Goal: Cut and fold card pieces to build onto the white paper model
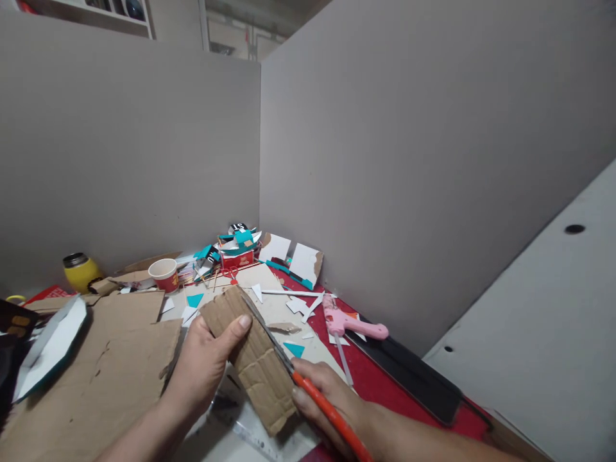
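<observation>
Cluttered surface (pixel 385 385) in a corner between two partition walls
Cardboard strip (pixel 253 359) sits between left hand (pixel 202 366) and right hand (pixel 327 398); cardboard sheets (pixel 110 366) lie left, glue gun (pixel 349 323) right, paper cup (pixel 164 274) and flask (pixel 81 271) behind, scraps pile (pixel 238 247) in the corner

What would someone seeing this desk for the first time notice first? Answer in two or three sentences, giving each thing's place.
At bottom centre, the left hand grips a strip of corrugated cardboard while the right hand works orange-handled scissors along its right edge. Just right of that, a pink glue gun lies on the red mat. Teal and white paper scraps pile up in the far corner, with a yellow flask at far left.
</observation>
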Demonstrator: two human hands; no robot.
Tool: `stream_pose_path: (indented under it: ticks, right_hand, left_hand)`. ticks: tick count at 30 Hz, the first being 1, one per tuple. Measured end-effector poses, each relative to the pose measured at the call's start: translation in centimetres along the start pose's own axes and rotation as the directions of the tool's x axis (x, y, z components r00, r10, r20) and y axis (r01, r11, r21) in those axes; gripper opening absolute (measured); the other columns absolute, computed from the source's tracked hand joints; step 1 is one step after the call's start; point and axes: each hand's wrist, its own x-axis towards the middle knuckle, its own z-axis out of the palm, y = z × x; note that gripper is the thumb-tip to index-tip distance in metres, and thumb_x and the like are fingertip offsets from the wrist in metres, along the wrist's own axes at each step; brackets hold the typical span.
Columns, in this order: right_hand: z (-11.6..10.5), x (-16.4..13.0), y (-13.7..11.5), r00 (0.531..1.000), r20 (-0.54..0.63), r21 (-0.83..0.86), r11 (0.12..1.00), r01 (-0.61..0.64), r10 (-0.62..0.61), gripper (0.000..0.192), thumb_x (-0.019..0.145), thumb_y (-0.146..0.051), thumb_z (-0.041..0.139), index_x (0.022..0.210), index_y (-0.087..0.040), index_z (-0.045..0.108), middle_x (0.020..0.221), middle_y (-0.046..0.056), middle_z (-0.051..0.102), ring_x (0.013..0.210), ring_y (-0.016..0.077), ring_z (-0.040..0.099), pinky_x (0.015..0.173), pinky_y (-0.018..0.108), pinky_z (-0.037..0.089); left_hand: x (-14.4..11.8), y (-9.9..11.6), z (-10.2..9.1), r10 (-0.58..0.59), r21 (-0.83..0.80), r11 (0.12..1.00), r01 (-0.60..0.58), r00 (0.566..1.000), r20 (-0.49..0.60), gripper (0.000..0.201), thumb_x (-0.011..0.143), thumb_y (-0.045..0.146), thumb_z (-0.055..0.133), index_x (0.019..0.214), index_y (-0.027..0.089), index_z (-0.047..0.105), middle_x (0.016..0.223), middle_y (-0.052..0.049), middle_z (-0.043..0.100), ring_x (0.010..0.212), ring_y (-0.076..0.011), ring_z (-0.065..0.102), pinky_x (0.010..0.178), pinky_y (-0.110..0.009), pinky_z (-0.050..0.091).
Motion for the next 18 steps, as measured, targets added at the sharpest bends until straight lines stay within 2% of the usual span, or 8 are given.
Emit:
stream_pose_path:
  ticks: [3, 6, 9, 13, 18]
  right_hand:
    - [0.1, 0.0, 0.3, 1.0, 0.019, -0.04, 0.999, 0.019, -0.018, 0.047, 0.09, -0.06, 0.04, 0.081, -0.017, 0.058, 0.068, 0.001, 0.05, 0.061, 0.0141, 0.044, 0.063, 0.027, 0.043]
    - [-0.1, 0.1, 0.4, 1.0, 0.015, -0.09, 0.996, 0.0, 0.001, 0.042, 0.089, -0.058, 0.045, 0.085, -0.018, 0.059, 0.069, 0.001, 0.053, 0.061, 0.0149, 0.046, 0.062, 0.027, 0.043]
    - [-0.5, 0.1, 0.0, 0.999, 0.04, -0.125, 0.992, 0.013, -0.008, 0.038, 0.089, -0.055, 0.048, 0.092, -0.019, 0.06, 0.073, 0.003, 0.056, 0.065, 0.0168, 0.05, 0.065, 0.028, 0.044]
    - [-1.0, 0.2, -0.7, 0.994, 0.104, -0.158, 0.986, 0.043, -0.027, 0.038, 0.092, -0.051, 0.043, 0.101, -0.017, 0.059, 0.082, 0.005, 0.059, 0.072, 0.0179, 0.052, 0.072, 0.029, 0.046]
    - [-1.1, 0.1, -0.6, 0.996, 0.086, -0.174, 0.984, 0.047, -0.032, 0.038, 0.094, -0.05, 0.038, 0.099, -0.018, 0.058, 0.082, 0.005, 0.058, 0.071, 0.0179, 0.051, 0.073, 0.03, 0.046]
  left_hand:
    - [0.1, -0.1, -0.1, -0.005, -0.003, 1.0, 0.005, 1.0, 0.002, 0.028, 0.074, 0.035, 0.074, 0.095, 0.017, 0.069, 0.09, -0.006, 0.072, 0.079, -0.0183, 0.064, 0.072, -0.027, 0.052]
    - [0.2, -0.1, -0.1, -0.013, 0.002, 1.0, 0.013, 1.0, 0.018, 0.03, 0.075, 0.036, 0.073, 0.097, 0.017, 0.069, 0.09, -0.006, 0.072, 0.081, -0.0192, 0.065, 0.071, -0.027, 0.052]
    - [0.0, -0.1, -0.1, -0.01, 0.004, 1.0, 0.01, 1.0, 0.019, 0.028, 0.075, 0.036, 0.073, 0.095, 0.017, 0.068, 0.087, -0.004, 0.072, 0.078, -0.0176, 0.064, 0.07, -0.026, 0.052]
    - [-0.4, -0.2, 0.2, -0.043, 0.023, 0.999, 0.041, 0.998, 0.056, 0.026, 0.075, 0.037, 0.073, 0.088, 0.016, 0.067, 0.08, -0.003, 0.071, 0.072, -0.0167, 0.063, 0.067, -0.026, 0.053]
    - [-0.5, -0.5, 0.5, -0.066, 0.045, 0.997, 0.062, 0.993, 0.093, 0.027, 0.075, 0.039, 0.072, 0.088, 0.015, 0.066, 0.079, -0.004, 0.071, 0.07, -0.0171, 0.063, 0.066, -0.028, 0.053]
